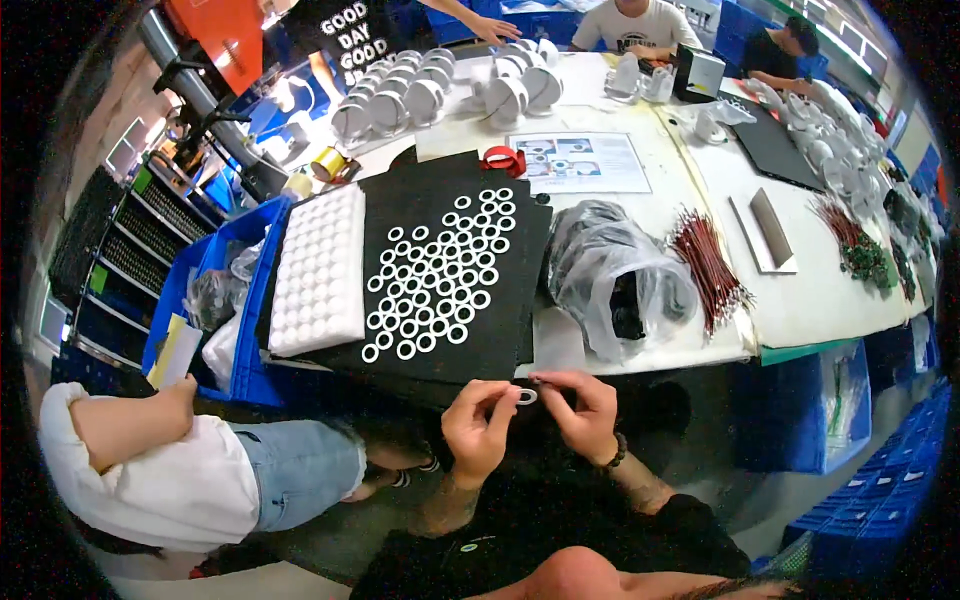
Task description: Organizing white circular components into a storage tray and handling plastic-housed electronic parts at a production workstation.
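A white ring (pixel 534 397) sits pinched in the left hand (pixel 476 430), just off the near edge of the surface (pixel 825 315).
The left fingers grasp the ring by its left side; the right hand (pixel 588 415) has thumb and forefinger drawn together beside it, and I cannot tell whether anything is between them. The ring, being round, has no long axis; it looks widest left to right, its face tipped up toward the head. The blue bin (pixel 248 365) at left contains plastic bags (pixel 212 295); the clear bag (pixel 588 240), its mouth toward the person, contains dark pieces (pixel 627 308).
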{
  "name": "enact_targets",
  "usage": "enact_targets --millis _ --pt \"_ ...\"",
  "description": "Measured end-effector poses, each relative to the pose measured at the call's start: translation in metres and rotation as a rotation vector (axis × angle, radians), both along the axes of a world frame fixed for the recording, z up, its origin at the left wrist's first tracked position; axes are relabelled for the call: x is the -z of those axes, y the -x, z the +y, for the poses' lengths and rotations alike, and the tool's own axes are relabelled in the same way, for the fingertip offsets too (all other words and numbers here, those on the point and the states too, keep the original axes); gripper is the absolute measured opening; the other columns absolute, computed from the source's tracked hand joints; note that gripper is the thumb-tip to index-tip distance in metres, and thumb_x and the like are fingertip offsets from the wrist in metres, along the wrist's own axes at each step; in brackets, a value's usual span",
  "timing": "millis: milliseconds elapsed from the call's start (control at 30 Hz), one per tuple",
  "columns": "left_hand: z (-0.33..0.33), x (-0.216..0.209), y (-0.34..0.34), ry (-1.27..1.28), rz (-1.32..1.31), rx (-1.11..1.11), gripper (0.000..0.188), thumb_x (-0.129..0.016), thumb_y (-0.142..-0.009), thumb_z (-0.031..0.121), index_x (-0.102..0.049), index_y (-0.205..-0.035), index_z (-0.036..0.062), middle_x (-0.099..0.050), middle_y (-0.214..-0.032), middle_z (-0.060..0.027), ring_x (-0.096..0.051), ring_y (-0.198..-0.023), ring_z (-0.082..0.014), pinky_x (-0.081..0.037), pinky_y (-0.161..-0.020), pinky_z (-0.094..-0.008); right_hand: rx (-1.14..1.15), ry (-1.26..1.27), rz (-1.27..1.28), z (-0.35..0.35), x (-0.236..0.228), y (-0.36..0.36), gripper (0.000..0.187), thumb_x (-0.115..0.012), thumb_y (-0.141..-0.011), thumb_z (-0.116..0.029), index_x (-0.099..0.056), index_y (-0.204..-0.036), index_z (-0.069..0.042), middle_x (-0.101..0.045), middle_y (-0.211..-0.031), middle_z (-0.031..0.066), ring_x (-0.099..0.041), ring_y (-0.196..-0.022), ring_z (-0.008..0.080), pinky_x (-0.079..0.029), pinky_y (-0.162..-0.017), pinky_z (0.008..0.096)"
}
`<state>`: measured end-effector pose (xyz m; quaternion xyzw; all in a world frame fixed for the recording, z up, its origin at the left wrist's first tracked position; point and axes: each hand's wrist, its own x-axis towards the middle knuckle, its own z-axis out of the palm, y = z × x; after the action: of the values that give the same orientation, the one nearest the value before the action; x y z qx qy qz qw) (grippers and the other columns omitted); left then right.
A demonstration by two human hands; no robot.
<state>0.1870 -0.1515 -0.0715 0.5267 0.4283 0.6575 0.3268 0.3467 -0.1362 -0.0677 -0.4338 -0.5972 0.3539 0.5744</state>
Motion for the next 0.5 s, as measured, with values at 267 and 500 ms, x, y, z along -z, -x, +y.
enact_targets --millis 267,500 --pt "0.007 -0.011 0.001 0.199 -0.332 0.069 0.019 -0.072 -0.092 -0.003 -0.060 -0.107 -0.0019 -0.070 -0.090 -0.0132 -0.067 -0.074 -0.0173 -0.055 -0.064 -0.0273 -0.085 -0.226 -0.106 0.009 0.012 -0.002 0.029 -0.071 -0.079 0.008 -0.075 -0.104 -0.006 -0.070 -0.103 0.0111 -0.069 -0.094 0.0275 -0.056 -0.082 0.0338" --pt "0.005 -0.017 0.001 0.193 -0.197 0.055 0.029 -0.075 -0.088 -0.007 -0.059 -0.112 -0.0016 -0.071 -0.093 -0.0119 -0.070 -0.084 -0.0173 -0.057 -0.075 -0.0273 -0.049 -0.222 -0.001 0.006 0.006 0.007 0.030 -0.069 -0.076 0.010 -0.075 -0.101 -0.005 -0.071 -0.103 0.0115 -0.070 -0.093 0.0278 -0.057 -0.082 0.0342"
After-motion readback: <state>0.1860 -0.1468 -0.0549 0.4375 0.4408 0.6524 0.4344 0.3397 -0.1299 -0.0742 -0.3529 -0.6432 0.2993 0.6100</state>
